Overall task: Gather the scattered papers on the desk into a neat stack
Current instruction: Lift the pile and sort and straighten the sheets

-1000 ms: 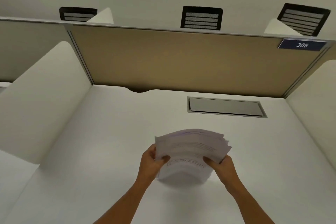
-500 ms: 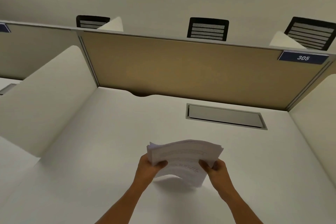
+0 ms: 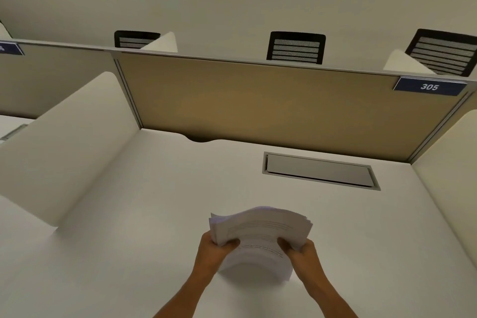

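The left thumb presses onto the top sheet of the stack of papers (image 3: 260, 237) while the fingers (image 3: 206, 240) of the left hand (image 3: 211, 253) curl under its left edge; the right hand (image 3: 304, 255) grips the right edge the same way, thumb on top and the other fingers hidden beneath; both hands are thus clamped on the stack. The papers bow upward in the middle between the two grips, their far edges fanned and uneven; the near edge seems to rest on the desk (image 3: 129, 227), though the contact is hard to make out. Printed lines show on the top sheet. Further back, a grey cable hatch (image 3: 320, 170) sits flush in the desk; white side dividers (image 3: 67, 142) flank it; a tan back panel (image 3: 258, 103) carries a blue plate (image 3: 429, 86) reading 305; black chair backs (image 3: 295, 48) rise behind the panel.
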Demonstrator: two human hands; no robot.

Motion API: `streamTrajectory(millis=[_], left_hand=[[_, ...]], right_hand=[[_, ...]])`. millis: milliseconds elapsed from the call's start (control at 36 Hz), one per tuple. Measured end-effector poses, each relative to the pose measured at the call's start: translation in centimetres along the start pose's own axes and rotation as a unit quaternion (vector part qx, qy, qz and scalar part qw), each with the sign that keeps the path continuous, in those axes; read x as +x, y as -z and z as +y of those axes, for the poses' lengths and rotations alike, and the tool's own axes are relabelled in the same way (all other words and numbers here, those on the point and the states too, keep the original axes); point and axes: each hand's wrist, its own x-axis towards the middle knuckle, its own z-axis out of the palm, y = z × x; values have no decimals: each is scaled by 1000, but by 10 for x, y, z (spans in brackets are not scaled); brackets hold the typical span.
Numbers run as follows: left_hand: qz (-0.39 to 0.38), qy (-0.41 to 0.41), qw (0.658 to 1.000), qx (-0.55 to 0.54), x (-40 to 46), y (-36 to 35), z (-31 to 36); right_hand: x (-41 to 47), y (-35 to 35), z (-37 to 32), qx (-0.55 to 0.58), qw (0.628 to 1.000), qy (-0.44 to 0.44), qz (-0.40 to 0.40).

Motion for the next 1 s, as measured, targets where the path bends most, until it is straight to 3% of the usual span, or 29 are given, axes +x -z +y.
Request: streamTrajectory(millis=[167,361,583,750,1000], left_hand=[[12,-35,999,9,3,4,2],[-31,-7,996,78,4,-1,-19],[33,0,999,3,0,-13,-10],[46,-41,998,-20,4,-9,-1],[36,32,999,-16,-1,-18,-28]], right_hand=[[2,2,-5,-3,1000,5,-4],[-3,-5,2,-33,999,-11,-29],[2,-8,5,-15,1000,-11,8],[5,-1,5,-3,1000,-8,21],[3,-3,20,-15,999,-33,11]])
